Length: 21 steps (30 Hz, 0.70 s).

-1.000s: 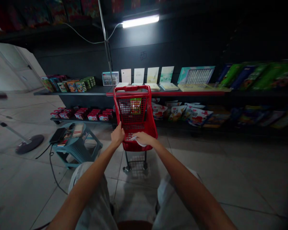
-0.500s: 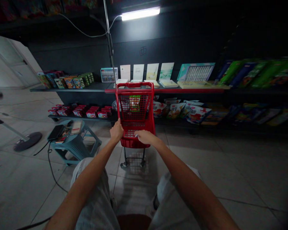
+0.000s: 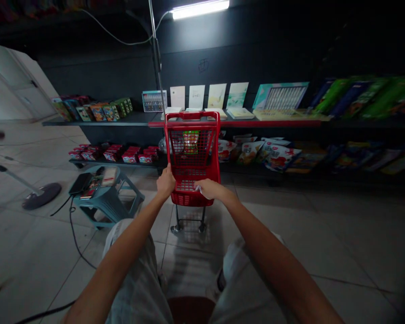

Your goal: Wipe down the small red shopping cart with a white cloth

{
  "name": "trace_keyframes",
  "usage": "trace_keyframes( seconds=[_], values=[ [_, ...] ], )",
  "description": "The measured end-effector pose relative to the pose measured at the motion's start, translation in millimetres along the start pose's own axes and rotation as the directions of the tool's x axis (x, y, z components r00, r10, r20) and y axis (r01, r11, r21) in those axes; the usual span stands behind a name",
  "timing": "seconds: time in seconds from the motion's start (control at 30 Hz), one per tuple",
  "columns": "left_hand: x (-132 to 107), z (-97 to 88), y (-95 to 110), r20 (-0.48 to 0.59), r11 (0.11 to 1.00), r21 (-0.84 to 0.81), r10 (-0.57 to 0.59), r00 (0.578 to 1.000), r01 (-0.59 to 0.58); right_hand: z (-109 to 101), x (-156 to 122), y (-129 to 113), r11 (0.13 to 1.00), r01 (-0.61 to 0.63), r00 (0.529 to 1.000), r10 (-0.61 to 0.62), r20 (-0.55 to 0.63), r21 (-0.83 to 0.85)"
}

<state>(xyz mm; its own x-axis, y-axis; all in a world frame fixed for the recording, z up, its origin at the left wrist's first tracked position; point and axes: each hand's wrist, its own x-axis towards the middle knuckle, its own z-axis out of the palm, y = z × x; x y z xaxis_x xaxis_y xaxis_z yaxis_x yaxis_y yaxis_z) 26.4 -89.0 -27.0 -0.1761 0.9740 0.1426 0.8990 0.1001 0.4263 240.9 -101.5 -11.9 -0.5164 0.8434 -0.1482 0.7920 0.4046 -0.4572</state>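
A small red shopping cart [image 3: 216, 159] with a mesh basket stands upright on the floor in front of me. My left hand [image 3: 166, 182] is closed round the left edge of its basket. Over the basket's front part is my right hand [image 3: 213, 189], fingers bent and pressed together. A thin white cloth [image 3: 204, 195], perhaps a tissue, pokes out from under those fingers. Whether the cloth touches the mesh is hard to tell.
Behind the cart runs a dark shelf [image 3: 118, 120] with books, boxes and marker sets; snack bags [image 3: 279, 155] lie below. A blue-grey stool [image 3: 103, 204] with a black device stands left, its cable crossing the floor. A round stand base [image 3: 42, 195] is farther left.
My right hand has moved slightly right across the cart with the white cloth. The left hand keeps its hold on the edge. The view has tilted slightly.
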Motion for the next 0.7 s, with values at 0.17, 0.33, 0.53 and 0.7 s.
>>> trace_keyframes(
  seconds=[0.17, 0.33, 0.53, 0.7],
  values=[
    [0, 6.8, 7, 0.001, 1.0, -0.021, -0.005, 1.0, 0.005, 5, 28, -22, 0.906, 0.194, 0.889, -0.001, -0.458, 0.376],
    [-1, 9.7, 1, -0.173, 0.991, 0.036, 0.133, 0.976, -0.129, -1, 28, -3, 0.585, 0.163, 0.836, 0.347, -0.426, 0.795],
    [-6, 2.4, 2, -0.188, 0.863, 0.052, 0.502, 0.844, -0.502, -15, 7, 4, 0.048, 0.133, 0.939, 0.314, -0.141, 0.99],
    [-19, 3.9, 12, -0.231, 0.678, -0.182, 0.674, 0.701, -0.712, -15, 4, -5, 0.028, 0.18, 0.96, 0.214, -0.181, 0.983]
  ],
)
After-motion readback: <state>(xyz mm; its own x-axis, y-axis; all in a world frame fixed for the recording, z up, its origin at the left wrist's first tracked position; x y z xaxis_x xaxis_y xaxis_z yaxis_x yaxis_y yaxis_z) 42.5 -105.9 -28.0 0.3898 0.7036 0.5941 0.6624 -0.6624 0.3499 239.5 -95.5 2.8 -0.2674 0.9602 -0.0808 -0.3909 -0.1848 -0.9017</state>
